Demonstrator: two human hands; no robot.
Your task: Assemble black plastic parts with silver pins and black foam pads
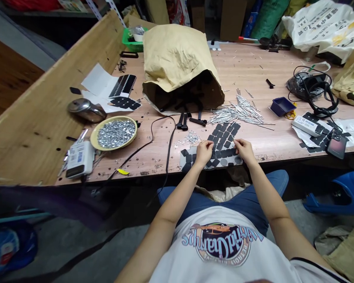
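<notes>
My left hand (204, 152) is pinched closed at the left part of a sheet of black stickers (222, 136) on the table's front edge. Whatever its fingertips hold is too small to make out. Across the sheet, my right hand (244, 150) is also closed in a pinch, with a tiny pale thing at the fingertips that I cannot name. Small metal washers (191, 137) lie loose just beyond my left hand. A heap of thin metal rods (238, 112) is spread behind the sheet. Black plastic parts (182, 122) lie in front of a paper sack.
The brown paper sack (177, 51) lies open toward me. At left stand a yellow bowl (94, 135) of small metal pieces and a white box-like device (80, 159). A black cable (153, 133) crosses the table. At right are a blue tray (281, 107) and a phone (337, 145).
</notes>
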